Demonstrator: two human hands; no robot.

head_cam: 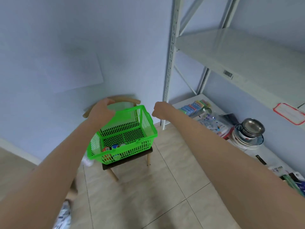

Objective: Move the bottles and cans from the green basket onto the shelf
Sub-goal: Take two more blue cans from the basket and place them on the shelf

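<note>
A green plastic basket (146,123) rests on a small wooden chair, low in the middle of the view. Inside it, at the near end, lie a few cans (115,147) with red, blue and white tops. My left hand (102,111) hovers above the basket's far left corner, fingers curved apart and holding nothing. Right of the basket, in the air, my right hand (160,109) is curled into a loose fist with nothing visible in it. The white metal shelf (231,52) stands at the right, its upper board bare.
The chair (125,160) stands on tiled floor against a pale blue wall. The shelf's lower board holds sponges (194,106), plastic packets, stacked bowls and plates (249,133) and boxes. A perforated shelf post (170,63) rises just right of the basket.
</note>
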